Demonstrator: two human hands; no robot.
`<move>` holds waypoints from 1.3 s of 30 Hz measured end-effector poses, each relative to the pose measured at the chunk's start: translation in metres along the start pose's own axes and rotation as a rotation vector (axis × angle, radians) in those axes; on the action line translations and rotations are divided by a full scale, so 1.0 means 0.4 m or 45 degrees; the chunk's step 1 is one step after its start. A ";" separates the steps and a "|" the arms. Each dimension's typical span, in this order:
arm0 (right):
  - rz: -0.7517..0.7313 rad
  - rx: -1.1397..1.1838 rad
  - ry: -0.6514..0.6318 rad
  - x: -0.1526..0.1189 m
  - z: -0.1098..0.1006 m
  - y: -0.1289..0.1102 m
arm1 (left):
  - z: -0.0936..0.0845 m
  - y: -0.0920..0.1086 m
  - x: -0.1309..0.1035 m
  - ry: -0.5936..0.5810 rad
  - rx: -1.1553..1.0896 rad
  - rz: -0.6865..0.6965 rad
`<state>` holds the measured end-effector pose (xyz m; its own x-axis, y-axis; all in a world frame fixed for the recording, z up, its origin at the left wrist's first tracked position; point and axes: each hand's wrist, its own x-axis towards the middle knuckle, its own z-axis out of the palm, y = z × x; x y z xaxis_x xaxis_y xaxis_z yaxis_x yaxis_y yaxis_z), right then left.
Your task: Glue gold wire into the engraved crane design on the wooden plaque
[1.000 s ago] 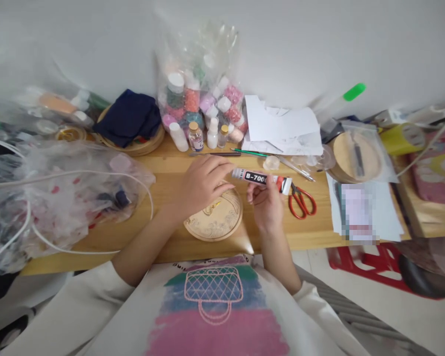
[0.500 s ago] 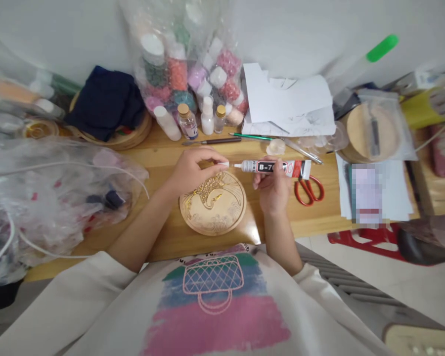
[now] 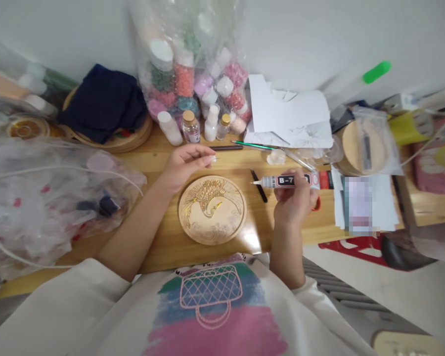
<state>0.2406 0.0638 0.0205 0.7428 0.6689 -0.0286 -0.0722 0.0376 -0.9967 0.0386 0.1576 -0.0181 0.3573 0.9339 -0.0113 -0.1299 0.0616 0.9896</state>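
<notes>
Pinched in my left hand [image 3: 187,165] is a small white cap [image 3: 213,158], just above the far edge of a round wooden plaque [image 3: 200,230]. The plaque carries a crane design with gold lines and fine wave patterns. My right hand [image 3: 294,200] grips a glue tube [image 3: 296,181] marked B-7, its uncapped nozzle pointing left. Beneath the nozzle lie dark tweezers [image 3: 259,187] on the wooden table [image 3: 155,232]. Behind my right hand, mostly hidden, shows a bit of the red scissors handle [image 3: 316,203].
Small bottles [image 3: 191,127] stand behind the plaque, before a clear bag of colourful jars [image 3: 184,74]. White papers [image 3: 289,116] lean at the back. A crumpled plastic bag [image 3: 59,198] covers the left side; a phone-like blurred item [image 3: 358,202] lies on paper at right.
My hands have moved apart: the right drew the tube rightward, over the scissors, while the left shifted slightly left with the cap. The tweezers have come into sight.
</notes>
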 end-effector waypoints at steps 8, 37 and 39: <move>-0.130 -0.330 -0.250 -0.008 0.032 0.043 | -0.012 0.029 -0.005 -0.149 -0.424 -0.152; -0.379 -0.531 -0.350 -0.012 0.019 0.070 | -0.006 0.026 -0.010 -0.360 -0.345 -0.278; -0.377 -0.520 -0.356 -0.012 0.018 0.072 | -0.005 0.026 -0.010 -0.357 -0.377 -0.277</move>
<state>0.2300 0.0671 -0.0076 0.4837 0.8465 0.2223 0.4164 0.0009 -0.9092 0.0340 0.1551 -0.0081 0.6364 0.7595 -0.1347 -0.2684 0.3817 0.8845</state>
